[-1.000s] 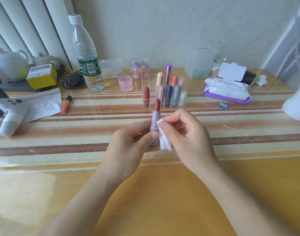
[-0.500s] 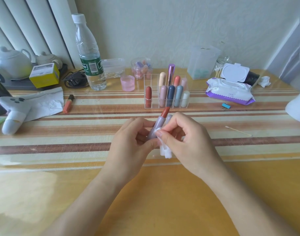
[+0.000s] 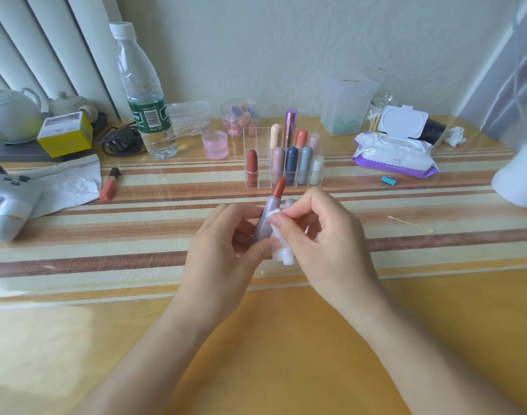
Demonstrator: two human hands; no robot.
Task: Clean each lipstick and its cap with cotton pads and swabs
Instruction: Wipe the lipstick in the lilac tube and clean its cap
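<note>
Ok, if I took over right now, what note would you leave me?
Left hand grips the uncapped lilac lipstick, tilted, red stick up.
Right hand pinches a folded cotton pad against its tube.
A lilac cap, probably its own, shows behind the right hand.
Other lipsticks stand capped in the clear organiser; a cotton swab lies on the table to the right.
Done: cap off, tube being wiped.
Left: finish the tube, clean the cap, recap, then the rest; which are already clean I cannot tell.

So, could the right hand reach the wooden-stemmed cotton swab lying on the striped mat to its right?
Probably yes: bare striped mat lies between the right hand and the cotton swab, though it pinches a white cotton pad.
</note>
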